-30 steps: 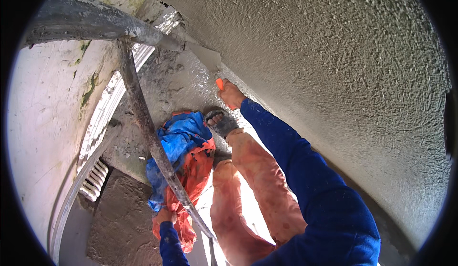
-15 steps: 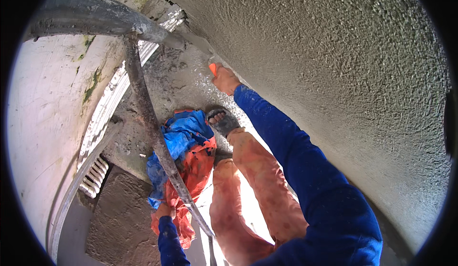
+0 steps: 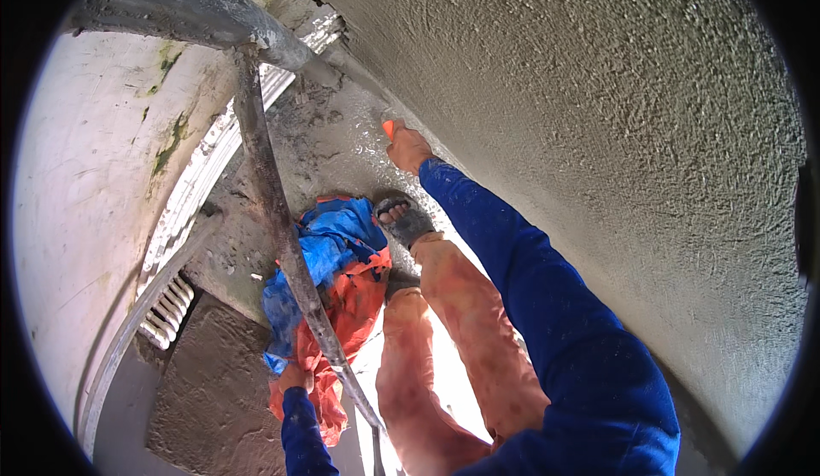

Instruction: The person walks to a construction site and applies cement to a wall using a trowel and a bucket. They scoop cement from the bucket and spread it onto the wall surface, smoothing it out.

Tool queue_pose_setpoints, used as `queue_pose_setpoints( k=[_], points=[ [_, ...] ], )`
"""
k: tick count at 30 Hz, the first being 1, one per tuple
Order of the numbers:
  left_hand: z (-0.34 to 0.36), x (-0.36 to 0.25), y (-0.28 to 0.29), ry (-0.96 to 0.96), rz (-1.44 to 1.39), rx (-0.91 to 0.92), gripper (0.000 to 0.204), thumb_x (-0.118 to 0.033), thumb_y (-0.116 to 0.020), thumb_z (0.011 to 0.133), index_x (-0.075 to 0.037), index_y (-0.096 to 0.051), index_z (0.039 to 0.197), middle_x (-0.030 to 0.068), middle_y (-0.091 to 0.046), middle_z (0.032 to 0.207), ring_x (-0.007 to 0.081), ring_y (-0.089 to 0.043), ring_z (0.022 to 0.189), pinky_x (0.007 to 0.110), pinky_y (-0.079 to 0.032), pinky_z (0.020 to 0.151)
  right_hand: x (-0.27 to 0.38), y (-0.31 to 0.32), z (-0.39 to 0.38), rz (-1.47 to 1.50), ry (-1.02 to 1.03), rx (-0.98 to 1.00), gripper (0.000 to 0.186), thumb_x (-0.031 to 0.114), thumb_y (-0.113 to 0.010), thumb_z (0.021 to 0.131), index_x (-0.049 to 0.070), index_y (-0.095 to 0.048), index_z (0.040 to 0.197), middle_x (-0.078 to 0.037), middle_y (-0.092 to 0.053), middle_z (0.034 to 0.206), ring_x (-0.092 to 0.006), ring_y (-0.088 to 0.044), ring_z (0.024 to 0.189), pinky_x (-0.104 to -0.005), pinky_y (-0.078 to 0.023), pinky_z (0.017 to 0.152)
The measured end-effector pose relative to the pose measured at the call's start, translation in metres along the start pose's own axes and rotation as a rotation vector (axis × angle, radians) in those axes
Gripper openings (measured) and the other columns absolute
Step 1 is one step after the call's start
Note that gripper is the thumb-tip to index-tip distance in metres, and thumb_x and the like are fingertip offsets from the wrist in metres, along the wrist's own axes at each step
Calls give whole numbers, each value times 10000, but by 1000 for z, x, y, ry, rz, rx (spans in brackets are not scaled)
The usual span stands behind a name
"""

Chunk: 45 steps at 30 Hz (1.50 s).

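Note:
My right hand is closed around an orange-handled tool, low beside the grey plastered wall. Only the tool's orange end shows, so its kind cannot be made out. Down at the lower left, my left hand grips the edge of a crumpled blue and orange tarp. That tarp lies in folds on the floor next to my sandalled foot, partly behind a thin metal pole.
A thick grey pipe crosses the upper left. From it the thin pole slants down past the tarp. White ribbed strips run along the pale left wall. A brown mortar-covered board lies lower left.
My right hand with the orange-handled tool has come slightly nearer along the wall base. My left hand stays on the tarp. The view has shifted a little.

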State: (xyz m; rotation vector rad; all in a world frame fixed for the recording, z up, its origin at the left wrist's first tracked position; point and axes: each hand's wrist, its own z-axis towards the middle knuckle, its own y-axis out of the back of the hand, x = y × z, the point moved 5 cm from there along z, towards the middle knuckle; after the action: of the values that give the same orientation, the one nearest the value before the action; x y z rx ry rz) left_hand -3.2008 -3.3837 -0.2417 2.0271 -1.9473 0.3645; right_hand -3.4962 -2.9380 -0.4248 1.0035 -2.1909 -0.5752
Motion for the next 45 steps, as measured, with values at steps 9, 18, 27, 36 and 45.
queue_pose_setpoints(
  k=[9,18,27,36,45],
  points=[
    [0,-2,-6,50,-40,-53,424,-389,-614,719,-79,-594,1007,157,-608,999,299,-581,953,385,-470,816,-10,-25,-37,199,-127,47,381,108,-547,732,-33,-440,1069,-256,-596,842,-359,-612,765,-439,-491,657],
    [-15,-4,1,-19,-136,-102,367,-336,-595,732,-71,-602,985,176,-614,965,318,-592,912,394,-479,790,7,-58,-112,313,-123,87,379,105,-529,743,-36,-402,1070,-276,-584,836,-402,-583,808,-444,-466,719],
    [-7,4,-5,55,-275,-44,248,-228,-583,752,-79,-617,948,183,-609,984,320,-587,934,407,-470,811,11,-98,-64,318,-70,-50,297,106,-500,768,-36,-405,1010,-236,-583,706,-341,-598,532,-403,-459,420],
    [6,9,-27,60,-418,-88,212,-197,-572,730,-72,-621,895,177,-625,920,320,-599,898,417,-485,770,65,-154,-63,147,154,-393,336,140,-541,803,-49,-329,984,-225,-542,647,-334,-595,611,-421,-470,501],
    [9,11,-30,47,-394,-45,223,-240,-585,747,-84,-615,902,170,-621,925,312,-597,896,417,-488,755,152,-167,-23,492,-122,-518,424,133,-532,807,-132,-310,1052,-292,-552,811,-401,-579,749,-454,-449,626]
  ],
)
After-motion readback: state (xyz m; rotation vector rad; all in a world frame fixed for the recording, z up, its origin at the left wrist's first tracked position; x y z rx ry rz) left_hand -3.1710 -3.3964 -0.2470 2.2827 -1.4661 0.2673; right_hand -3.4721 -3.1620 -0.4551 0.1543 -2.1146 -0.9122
